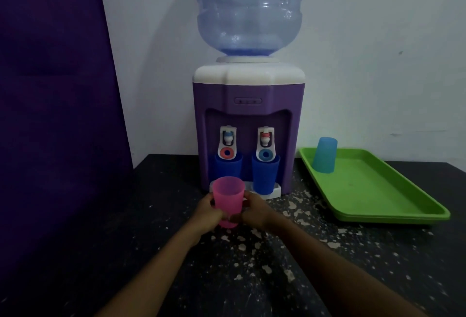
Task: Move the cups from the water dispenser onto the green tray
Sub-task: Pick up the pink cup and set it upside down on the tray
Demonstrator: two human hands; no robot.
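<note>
We hold a translucent pink plastic cup point(228, 200) upright between both hands, just in front of the purple tabletop water dispenser point(248, 125). Our left hand point(208, 212) wraps the cup's left side and our right hand point(252, 212) closes on its right side, fingers pressed to the wall near its lower half. The cup appears lifted slightly off the black speckled bench point(327, 266), though the dim light makes that hard to confirm.

Behind the pink cup, two dark blue plastic cups sit upright in the dispenser's recess: the left blue cup point(228, 166) under the tap with the red ring, partly hidden by the pink cup, and the right blue cup point(265, 174) under the tap with the blue ring, standing on the white drip tray point(273, 191). A large clear blue water bottle point(248, 8) is upended on the dispenser's white top.

To the right of the dispenser lies a rectangular green plastic tray point(378, 190), flat on the bench and well apart from our hands. One translucent light blue plastic cup point(324, 154) stands upside down in the tray's far left corner. A white wall point(378, 39) runs behind the bench, and a dark purple panel point(55, 89) fills the left of the view.
</note>
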